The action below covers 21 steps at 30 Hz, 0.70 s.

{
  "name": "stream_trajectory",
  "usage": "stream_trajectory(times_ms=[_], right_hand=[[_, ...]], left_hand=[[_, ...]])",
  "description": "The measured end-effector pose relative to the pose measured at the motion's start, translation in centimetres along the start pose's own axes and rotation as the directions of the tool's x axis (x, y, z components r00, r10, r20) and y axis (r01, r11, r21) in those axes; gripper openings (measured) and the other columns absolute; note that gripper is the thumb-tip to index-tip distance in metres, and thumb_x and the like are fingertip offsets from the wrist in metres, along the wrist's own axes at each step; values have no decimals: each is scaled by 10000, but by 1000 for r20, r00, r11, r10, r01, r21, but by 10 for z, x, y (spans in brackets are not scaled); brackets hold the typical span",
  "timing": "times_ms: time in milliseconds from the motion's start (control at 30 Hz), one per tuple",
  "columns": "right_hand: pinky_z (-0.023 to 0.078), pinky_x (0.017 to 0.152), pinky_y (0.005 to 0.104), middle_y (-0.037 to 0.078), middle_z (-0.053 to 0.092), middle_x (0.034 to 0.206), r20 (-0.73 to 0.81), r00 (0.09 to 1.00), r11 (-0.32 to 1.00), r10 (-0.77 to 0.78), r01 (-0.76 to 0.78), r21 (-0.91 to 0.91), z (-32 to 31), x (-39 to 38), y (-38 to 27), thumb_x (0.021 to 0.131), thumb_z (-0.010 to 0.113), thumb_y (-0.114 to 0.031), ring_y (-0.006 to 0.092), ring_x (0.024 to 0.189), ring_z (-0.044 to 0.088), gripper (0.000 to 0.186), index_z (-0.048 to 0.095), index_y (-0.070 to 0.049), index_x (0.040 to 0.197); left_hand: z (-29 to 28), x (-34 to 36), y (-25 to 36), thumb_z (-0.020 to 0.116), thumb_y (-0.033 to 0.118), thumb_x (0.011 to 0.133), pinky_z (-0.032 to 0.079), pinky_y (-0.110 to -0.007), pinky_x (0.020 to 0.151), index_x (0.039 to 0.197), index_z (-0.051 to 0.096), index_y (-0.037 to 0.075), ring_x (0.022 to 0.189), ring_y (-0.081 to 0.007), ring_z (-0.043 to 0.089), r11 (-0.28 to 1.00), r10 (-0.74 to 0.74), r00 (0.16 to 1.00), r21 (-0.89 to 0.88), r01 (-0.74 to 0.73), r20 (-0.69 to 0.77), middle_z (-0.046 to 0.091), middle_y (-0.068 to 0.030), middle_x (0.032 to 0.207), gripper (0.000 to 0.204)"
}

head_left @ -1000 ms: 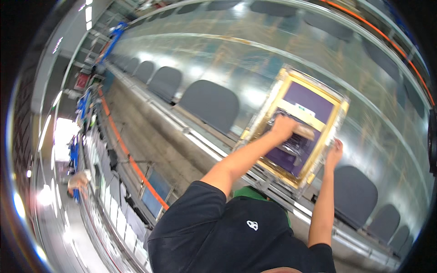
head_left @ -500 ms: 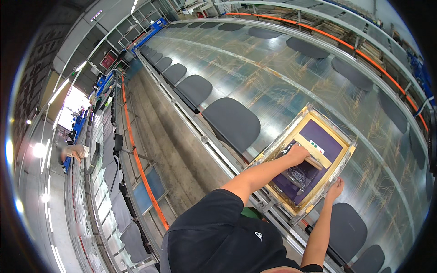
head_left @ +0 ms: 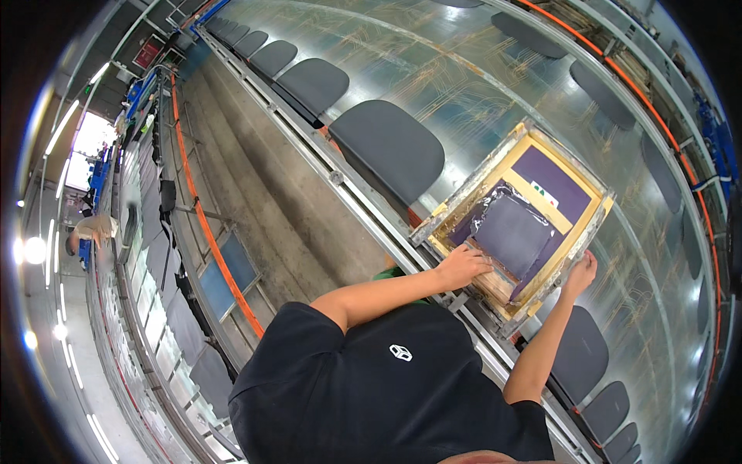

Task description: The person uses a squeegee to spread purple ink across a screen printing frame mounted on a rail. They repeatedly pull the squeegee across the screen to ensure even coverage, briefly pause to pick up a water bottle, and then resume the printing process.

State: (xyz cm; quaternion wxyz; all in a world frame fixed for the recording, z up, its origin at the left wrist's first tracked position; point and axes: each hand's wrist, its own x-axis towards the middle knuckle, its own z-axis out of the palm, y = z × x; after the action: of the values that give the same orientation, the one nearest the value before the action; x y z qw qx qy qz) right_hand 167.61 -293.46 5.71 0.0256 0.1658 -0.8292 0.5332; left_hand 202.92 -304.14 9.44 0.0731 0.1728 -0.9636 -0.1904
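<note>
Purple mesh (head_left: 573, 203) shows inside my yellow frame (head_left: 566, 166), and the wooden bar (head_left: 496, 284) has moved down it, close to my body. Half a second ago the bar was in the middle of the frame, next to the cream strip (head_left: 561, 222). Now it is at the near end. Where it went, there is a smooth dark grey patch (head_left: 510, 232) with shiny, wet-looking edges. I think that means this pull over the mesh is done, or almost done.

My left hand (head_left: 466, 267) is on the left end of the bar. My fingers bend over the wood and I seem to be holding it, but my thumb is hidden. My left elbow is bent out to the side, and that forearm goes across the front of my black shirt (head_left: 348, 387), nearly flat.

My right hand (head_left: 581, 273) is at the right side of the frame, with its fingers curled. I can't tell if they pinch the rim or only rest by it. That arm reaches up and away from me. The frame sits at the near edge of the shiny metal table (head_left: 464, 85), between grey pads (head_left: 390, 151).
</note>
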Motion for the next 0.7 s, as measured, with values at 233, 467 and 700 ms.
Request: stream_trajectory(times_ms=[233,467,700], right_hand=[[463,775,327,110,665,967,58,996,997,-73,73,10,153,-64,-87,1005,516,-188,197,831,589,237,659,-22,1097],[460,926,383,158,669,1068,177,980,990,93,-110,91,294,-129,-147,1027,475,-202,285,998,621,274,639,-5,1124],[481,940,425,184,673,1163,152,987,998,44,-36,-55,322,-126,-142,1022,499,-263,354,1066,634,329,653,-7,1158]], left_hand=[[-90,-22,-141,678,52,707,433,-392,946,1179,697,193,1154,-204,568,994,-95,995,43,96,-20,677,25,1188,493],[-146,-56,-304,657,40,731,421,-365,934,1160,707,200,1108,-196,571,993,-99,994,76,96,40,679,46,1180,461],[-149,-71,-347,700,158,775,417,-378,970,1224,659,258,1154,-186,561,992,-11,1000,122,11,-2,634,50,1280,462]])
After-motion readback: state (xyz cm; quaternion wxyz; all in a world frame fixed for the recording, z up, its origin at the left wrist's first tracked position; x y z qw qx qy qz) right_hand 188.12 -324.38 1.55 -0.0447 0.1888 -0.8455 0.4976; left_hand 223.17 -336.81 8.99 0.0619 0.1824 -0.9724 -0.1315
